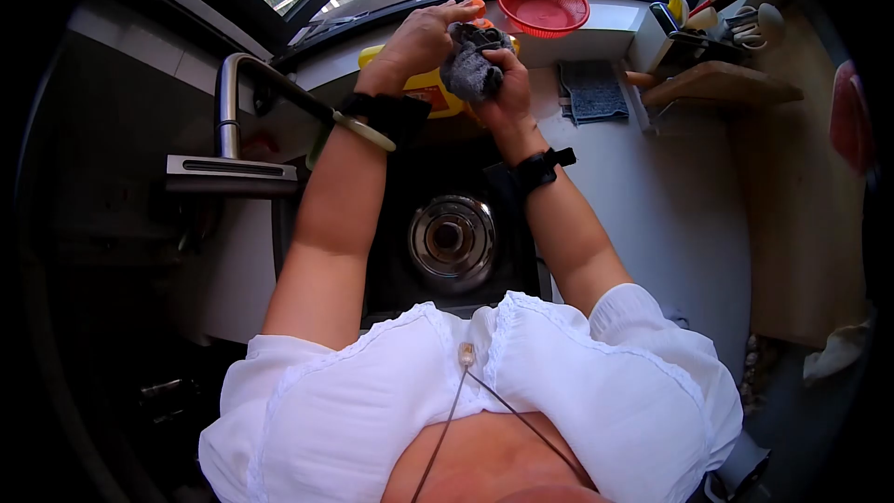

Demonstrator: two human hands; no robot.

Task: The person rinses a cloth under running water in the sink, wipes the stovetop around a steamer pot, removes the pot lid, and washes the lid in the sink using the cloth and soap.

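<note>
My left hand [421,39] is stretched out over the top of a yellow bottle [449,104], its fingers at the bottle's orange pump top [477,7]. In my right hand [508,98] is a bunched grey cloth [470,70], closed between fingers and thumb. The cloth sits just in front of the bottle, under the orange top, and hides part of it. Below my forearms is a dark sink [386,270] with a round shiny metal pot or lid [452,240] in it.
A red basket [543,6] stands on the window ledge. To the left is a metal faucet [228,116]. On the right counter lie a folded grey cloth [594,91], a utensil holder [659,35] and a wooden board [722,84].
</note>
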